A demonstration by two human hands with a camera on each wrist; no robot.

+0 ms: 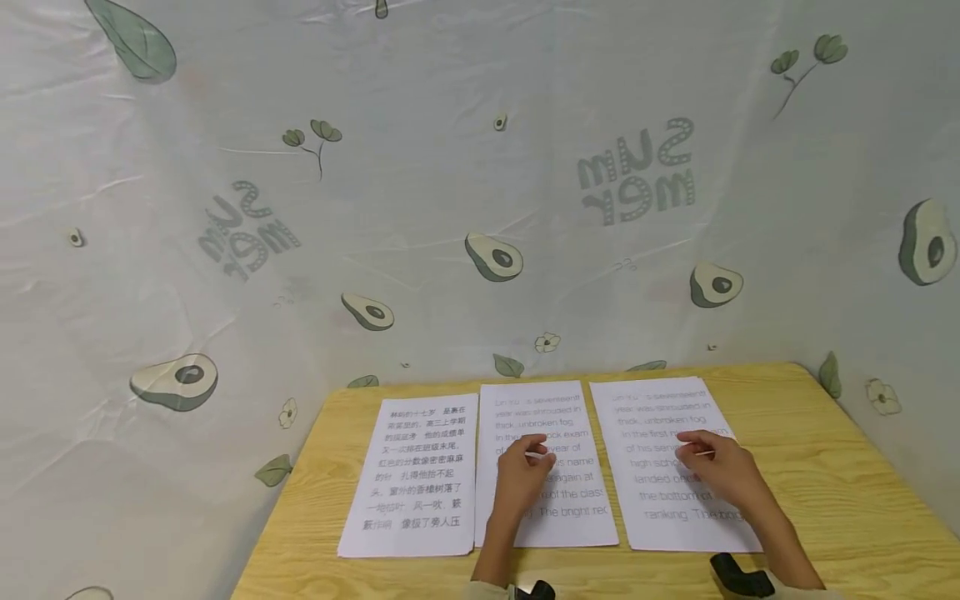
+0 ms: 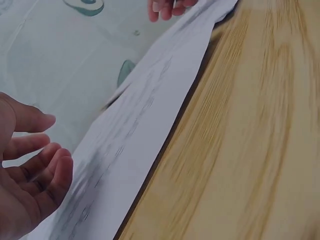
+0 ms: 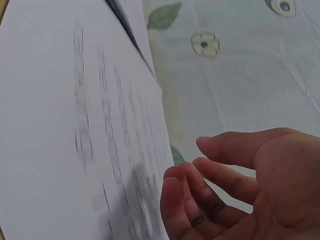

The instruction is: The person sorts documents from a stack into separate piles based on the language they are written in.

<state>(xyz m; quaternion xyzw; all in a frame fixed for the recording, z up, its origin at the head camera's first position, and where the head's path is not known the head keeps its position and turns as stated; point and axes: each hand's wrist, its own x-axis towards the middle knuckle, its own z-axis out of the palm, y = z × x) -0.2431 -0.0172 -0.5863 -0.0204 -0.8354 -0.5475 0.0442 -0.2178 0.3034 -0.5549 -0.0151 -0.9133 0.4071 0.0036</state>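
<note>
Three printed paper sheets lie side by side on the wooden table. Over the middle English sheet (image 1: 540, 400) is my left hand (image 1: 524, 473), its fingers loosely bent with nothing between them. My right hand (image 1: 720, 465) is above the right English sheet (image 1: 622, 442) in a similar loose curl, also holding nothing. In the left wrist view the thumb and fingertips of the left hand (image 2: 32, 172) are apart. The right wrist view shows the right hand (image 3: 235, 185) with a gap between thumb and fingers. Each hand covers part of the text below it.
A sheet with Chinese text (image 1: 420, 475) lies at the left of the row, close beside the middle sheet. The wooden table (image 1: 832, 467) extends to the right. A pale curtain (image 1: 420, 208) with avocado and leaf prints hangs behind the table.
</note>
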